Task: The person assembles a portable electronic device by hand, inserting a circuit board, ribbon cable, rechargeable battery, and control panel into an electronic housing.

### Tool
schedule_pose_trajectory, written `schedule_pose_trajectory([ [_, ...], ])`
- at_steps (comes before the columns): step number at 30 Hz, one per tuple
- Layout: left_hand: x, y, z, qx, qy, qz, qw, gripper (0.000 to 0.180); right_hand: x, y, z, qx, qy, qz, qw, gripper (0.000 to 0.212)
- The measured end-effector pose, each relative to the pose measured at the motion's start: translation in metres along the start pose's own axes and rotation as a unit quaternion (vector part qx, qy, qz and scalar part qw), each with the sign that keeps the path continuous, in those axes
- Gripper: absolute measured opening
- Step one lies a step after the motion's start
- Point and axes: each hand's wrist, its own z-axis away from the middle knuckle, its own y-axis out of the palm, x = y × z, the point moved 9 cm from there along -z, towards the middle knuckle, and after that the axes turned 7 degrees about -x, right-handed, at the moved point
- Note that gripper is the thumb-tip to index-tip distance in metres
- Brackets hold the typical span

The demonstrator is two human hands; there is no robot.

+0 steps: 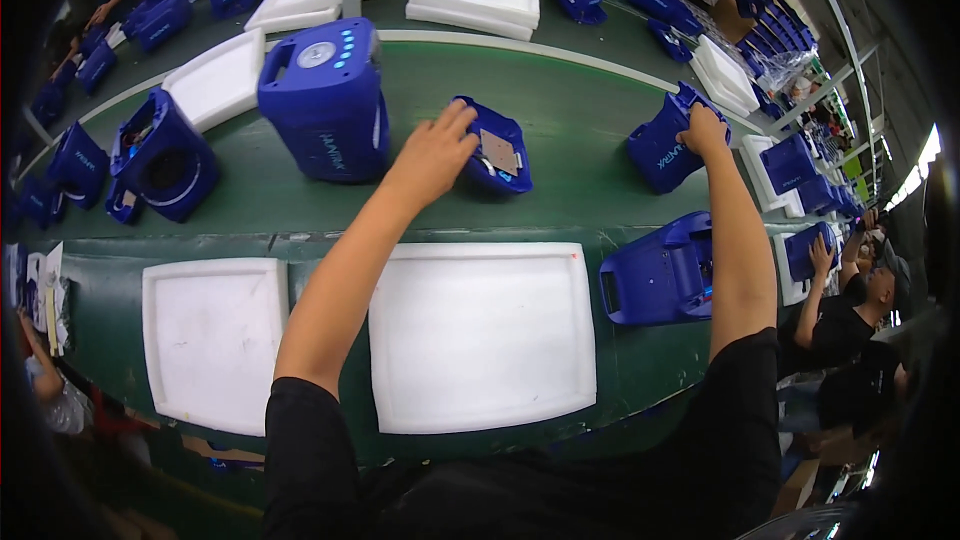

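Observation:
My left hand (432,152) reaches over the green belt and pinches the upper left edge of a shallow blue plastic cover (505,148). Its inner side faces up, showing a tan board and pale wires. Further right, my right hand (706,128) has its fingers hooked over the top of an upright blue plastic housing (658,152), which leans a little. Beneath my right forearm a larger blue housing (655,275) lies on its side, partly hidden by the arm. Left of my left hand stands a closed blue case (322,105) with a round dial and lit buttons on top.
Two white foam trays (482,340) (214,345) lie along the near side. An open blue housing (165,162) stands at the left. A metal rail (560,52) separates a far belt carrying more housings and foam. Co-workers stand at the right (850,310) and far side.

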Motion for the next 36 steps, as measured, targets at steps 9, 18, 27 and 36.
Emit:
schedule_pose_trajectory([
  [9,-0.052,-0.214,0.103,-0.229,-0.322,0.312,0.864,0.053,0.072,-0.175,0.122,-0.205,-0.266,-0.294,0.895,0.059],
  [18,-0.130,-0.287,0.252,-0.233,-0.477,0.511,0.676,0.032,0.160,-0.300,0.412,-0.214,-0.449,-0.407,0.766,0.052],
  [27,-0.179,-0.341,0.281,-0.293,-0.238,0.541,0.751,0.021,0.208,-0.267,0.532,-0.101,-0.541,-0.365,0.751,0.055],
  [36,-0.227,-0.391,0.240,-0.228,-0.115,0.253,0.933,0.027,0.187,-0.281,0.549,-0.006,-0.443,-0.551,0.708,0.027],
])
